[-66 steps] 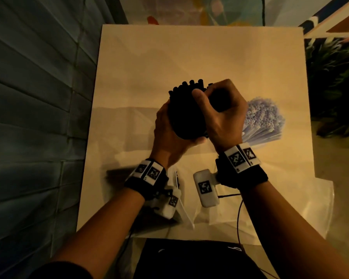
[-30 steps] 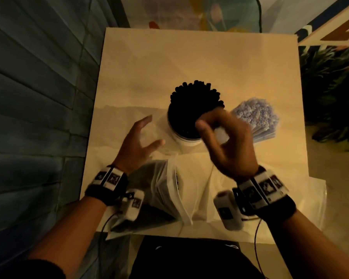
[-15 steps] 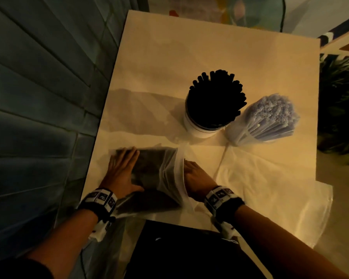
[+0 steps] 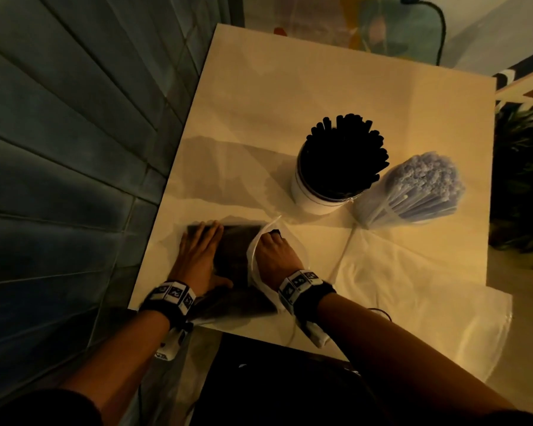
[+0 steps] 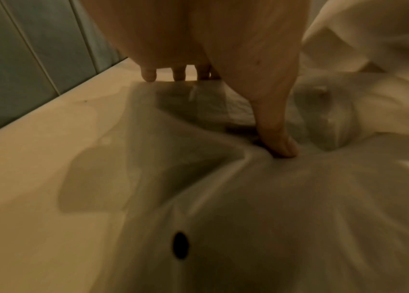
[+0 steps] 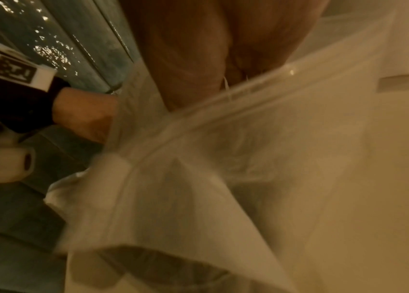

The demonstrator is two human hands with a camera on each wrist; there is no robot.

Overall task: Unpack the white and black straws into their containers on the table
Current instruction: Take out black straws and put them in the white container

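A white cup (image 4: 311, 198) packed with black straws (image 4: 345, 158) stands mid-table. Beside it on the right, a clear container (image 4: 370, 210) holds white straws (image 4: 425, 182). At the near left edge lies a clear plastic bag (image 4: 234, 253) with more black straws inside. My left hand (image 4: 197, 256) lies flat on this bag with its fingers straight, and its thumb (image 5: 281, 142) presses into the plastic. My right hand (image 4: 274, 250) reaches into the bag's open mouth, fingers curled around the dark straw ends. The right wrist view shows only palm and blurred plastic (image 6: 223, 158).
A second, flattened clear bag (image 4: 413, 302) hangs over the table's near right corner. A dark panelled wall (image 4: 74, 149) runs along the left edge of the table (image 4: 290, 87). Plants (image 4: 523, 179) stand beyond the right edge.
Both hands left the cup of black straws and came down to the near bag. The left hand now lies flat on it, and the right hand has pushed further into its mouth.
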